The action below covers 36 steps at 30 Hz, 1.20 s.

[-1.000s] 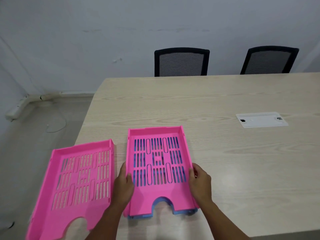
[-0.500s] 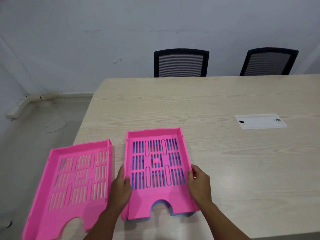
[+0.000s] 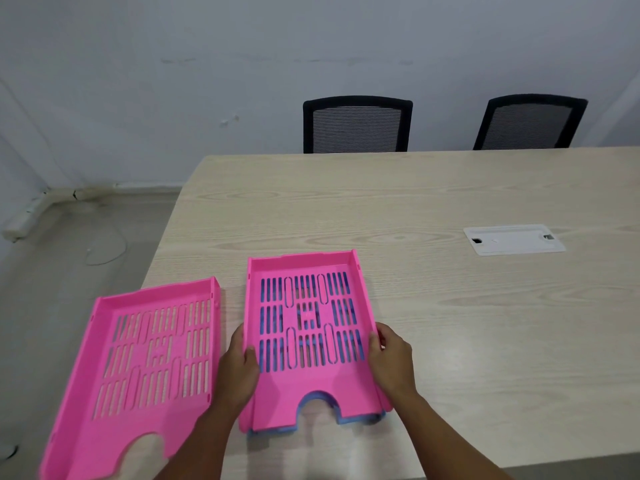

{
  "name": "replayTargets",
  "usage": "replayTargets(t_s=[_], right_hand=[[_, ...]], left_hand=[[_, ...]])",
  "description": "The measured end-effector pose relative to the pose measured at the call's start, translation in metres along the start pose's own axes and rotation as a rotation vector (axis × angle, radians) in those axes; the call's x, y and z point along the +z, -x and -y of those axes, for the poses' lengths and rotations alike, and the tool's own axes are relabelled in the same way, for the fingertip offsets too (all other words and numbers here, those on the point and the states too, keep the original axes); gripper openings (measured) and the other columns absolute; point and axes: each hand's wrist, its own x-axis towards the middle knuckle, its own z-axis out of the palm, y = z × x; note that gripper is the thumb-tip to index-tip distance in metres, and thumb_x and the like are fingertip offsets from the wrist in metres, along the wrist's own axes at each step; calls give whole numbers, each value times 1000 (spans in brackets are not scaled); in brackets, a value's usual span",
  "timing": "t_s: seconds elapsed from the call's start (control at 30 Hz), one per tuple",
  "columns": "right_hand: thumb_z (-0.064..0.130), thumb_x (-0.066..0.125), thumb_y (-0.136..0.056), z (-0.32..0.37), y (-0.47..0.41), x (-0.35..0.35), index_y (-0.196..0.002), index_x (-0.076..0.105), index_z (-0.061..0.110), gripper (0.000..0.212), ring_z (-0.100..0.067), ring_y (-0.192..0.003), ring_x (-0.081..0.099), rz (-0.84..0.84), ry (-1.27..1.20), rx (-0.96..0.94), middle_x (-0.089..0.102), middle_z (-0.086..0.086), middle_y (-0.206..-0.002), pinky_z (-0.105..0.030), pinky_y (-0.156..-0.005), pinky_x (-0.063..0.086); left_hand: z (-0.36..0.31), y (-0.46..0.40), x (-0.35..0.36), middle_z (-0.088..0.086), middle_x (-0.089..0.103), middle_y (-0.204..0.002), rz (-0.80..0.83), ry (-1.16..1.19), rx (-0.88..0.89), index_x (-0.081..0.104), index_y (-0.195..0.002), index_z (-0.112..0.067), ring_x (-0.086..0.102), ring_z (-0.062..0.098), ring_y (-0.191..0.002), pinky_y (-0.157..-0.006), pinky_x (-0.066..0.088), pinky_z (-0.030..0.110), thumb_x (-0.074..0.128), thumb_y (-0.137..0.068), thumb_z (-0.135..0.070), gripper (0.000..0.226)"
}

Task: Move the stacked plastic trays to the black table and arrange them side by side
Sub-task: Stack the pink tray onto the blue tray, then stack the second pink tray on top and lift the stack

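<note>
Both hands grip the top pink tray (image 3: 308, 386) of the stack: left hand (image 3: 239, 370) on its left wall, right hand (image 3: 393, 362) on its right, blue tray (image 3: 360, 418) beneath.

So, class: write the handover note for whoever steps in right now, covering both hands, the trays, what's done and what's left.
Left hand and right hand grip the sides of the top pink tray, which sits on a blue tray.
A single pink tray lies to its left, overhanging the wooden table edge.
Done: one tray unstacked.
Left: separate the stack; no black table is in view.
</note>
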Motion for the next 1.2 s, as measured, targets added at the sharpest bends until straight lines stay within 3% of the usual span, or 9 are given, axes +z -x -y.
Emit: replayTargets(t_s=[0.13,0.2,0.27,0.33,0.43,0.5,0.87,1.0,1.2], right_hand=[[8,48,-99,9,7,1,-121,64,13,28,-6,-91,64,-34,-40,-27,66,10,-102,-30,-90,56],[8,50,-98,14,7,3,-136,56,8,39,-15,-116,59,-46,-13,-39,63,2,-121,-33,-107,45],[8,50,-98,19,7,7,-145,48,6,47,-22,-141,43,-55,17,-59,52,-6,-146,-34,-118,32],[7,50,-98,29,6,10,-146,48,7,48,-20,-142,42,-59,17,-107,51,-5,-147,-26,-116,28],[5,52,-97,46,6,23,-138,55,9,42,-14,-116,59,-44,12,-208,63,3,-126,-28,-107,46],[8,54,-96,54,6,37,-138,57,8,42,-21,-125,59,-9,23,-225,64,-5,-135,-39,-109,46],[10,53,-98,111,38,134,-140,55,4,43,-22,-136,50,281,60,-349,57,-10,-144,-22,-113,26],[12,53,-98,132,56,164,-141,53,5,44,-22,-137,49,368,84,-362,55,-9,-145,-22,-113,25],[8,52,-98,154,84,200,-146,45,3,49,-14,-132,45,447,100,-319,52,1,-139,-20,-113,24]], left_hand=[[-16,8,-4,-4,65,-117,-10,41,45,31,-151,-21,69,26,-94,-81,59,43,38,-104,-13,49],[-15,3,-9,2,51,-144,-32,32,50,29,-153,-18,56,23,-125,-105,45,41,41,-104,-14,51],[-11,-2,-15,8,41,-155,-53,35,54,30,-152,-16,42,25,-140,-112,35,38,43,-103,-14,51],[-10,-3,-22,9,42,-154,-80,48,53,34,-151,-15,41,24,-141,-110,33,33,45,-102,-13,50],[-10,-2,-34,9,47,-151,-135,71,64,39,-148,-14,45,24,-138,-110,34,32,47,-101,-10,48],[-6,0,-45,10,50,-149,-165,82,60,42,-146,-13,47,24,-136,-111,34,33,47,-100,-7,47],[45,23,-132,8,51,-148,-394,75,-22,46,-144,-15,46,26,-137,-112,33,37,50,-100,-12,45],[64,32,-163,13,55,-144,-508,8,-36,51,-140,-11,60,24,-117,-102,42,32,53,-96,-7,44],[114,30,-207,11,29,-161,-513,-181,-171,46,-144,-10,12,29,-152,-121,21,45,55,-90,-3,55]])
